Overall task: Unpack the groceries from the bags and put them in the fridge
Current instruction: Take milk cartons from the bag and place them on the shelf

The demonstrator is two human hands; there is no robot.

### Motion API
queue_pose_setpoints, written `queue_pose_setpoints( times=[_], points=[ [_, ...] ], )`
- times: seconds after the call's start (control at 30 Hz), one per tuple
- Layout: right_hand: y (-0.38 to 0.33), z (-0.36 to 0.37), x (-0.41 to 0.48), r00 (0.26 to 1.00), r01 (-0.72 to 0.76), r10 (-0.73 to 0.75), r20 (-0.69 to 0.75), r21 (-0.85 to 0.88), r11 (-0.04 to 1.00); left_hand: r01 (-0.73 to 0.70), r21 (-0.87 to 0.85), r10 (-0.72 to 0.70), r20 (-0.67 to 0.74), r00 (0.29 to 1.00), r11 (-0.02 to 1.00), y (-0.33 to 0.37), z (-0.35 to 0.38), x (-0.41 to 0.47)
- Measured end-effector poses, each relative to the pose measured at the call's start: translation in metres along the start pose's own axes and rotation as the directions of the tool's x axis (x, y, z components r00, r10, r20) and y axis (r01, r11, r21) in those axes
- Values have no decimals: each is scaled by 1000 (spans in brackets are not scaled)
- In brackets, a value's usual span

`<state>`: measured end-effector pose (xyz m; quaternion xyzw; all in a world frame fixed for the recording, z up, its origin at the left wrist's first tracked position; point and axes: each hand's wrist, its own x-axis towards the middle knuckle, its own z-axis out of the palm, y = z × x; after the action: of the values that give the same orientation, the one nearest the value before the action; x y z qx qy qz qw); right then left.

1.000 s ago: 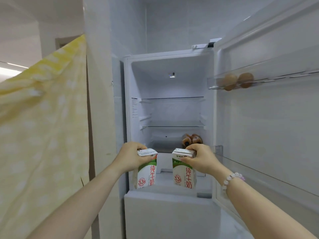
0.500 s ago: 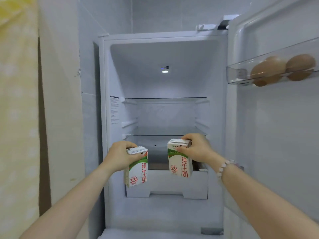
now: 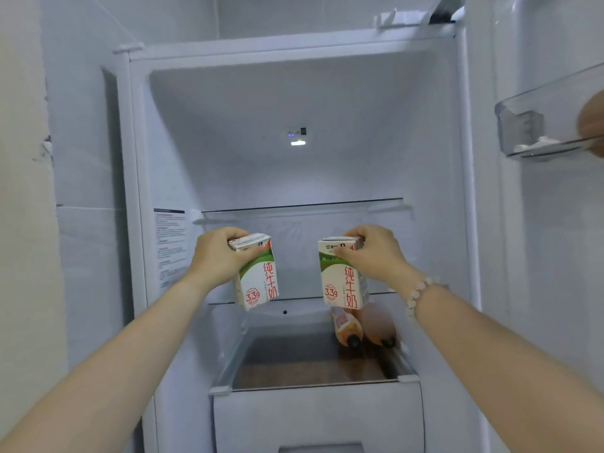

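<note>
- Left hand (image 3: 217,256) was clamped over the top of the left milk carton (image 3: 258,279), a small white-and-green cardboard box with red lettering. The fingers were curled round its upper edge.
- This carton hung slightly tilted in the air at the mouth of the open white fridge (image 3: 228,125). It touched no surface.
- Both cartons sat level with the space between the upper glass shelf (image 3: 300,206) and the lower glass shelf (image 3: 225,302), which carried nothing visible.
- The right milk carton (image 3: 343,282), a matching white-and-green cardboard box, was held upright and apart from the left one. It was also clear of any shelf.
- The right hand (image 3: 376,253), with a pale bead bracelet (image 3: 420,291) on its wrist, pinched that carton at the top, thumb in front and fingers behind.
- Below the right carton, two orange-tinted plastic bottles with dark caps (image 3: 348,326) lay on their sides in the compartment above the white drawer (image 3: 317,416). These items counted as stowed.
- At the far right, the transparent plastic door bin (image 3: 539,125) held a rounded brown object (image 3: 593,122) cut off by the frame edge. What it was could not be told.
- Assessment: the task appeared partly complete. The bottles were inside, and the two cartons had reached the fridge opening but were not yet set down.
- What was left: place each carton on a shelf, then release the left hand and the right hand.
- The grocery bags were not in view, so how many items awaited unpacking could not be determined.
</note>
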<state>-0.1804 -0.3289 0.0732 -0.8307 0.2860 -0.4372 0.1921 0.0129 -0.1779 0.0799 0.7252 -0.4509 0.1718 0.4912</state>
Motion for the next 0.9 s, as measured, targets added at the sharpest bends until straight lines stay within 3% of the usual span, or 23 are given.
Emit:
queue_pose_setpoints(
  times=[0.27,0.6,0.8,0.9],
  points=[
    [24,26,47,996,-71,69,-56,-29,997,-54,-18,55,24,998,998,-26,40,57],
    [47,49,72,993,-109,103,-65,-115,987,-105,-59,113,169,979,993,-43,91,82],
    [55,54,89,993,-102,110,39,-176,979,-155,61,115,424,898,986,-43,97,104],
    [52,50,91,993,-54,86,83,-327,943,-180,130,101,459,883,975,-43,96,110]
  ],
)
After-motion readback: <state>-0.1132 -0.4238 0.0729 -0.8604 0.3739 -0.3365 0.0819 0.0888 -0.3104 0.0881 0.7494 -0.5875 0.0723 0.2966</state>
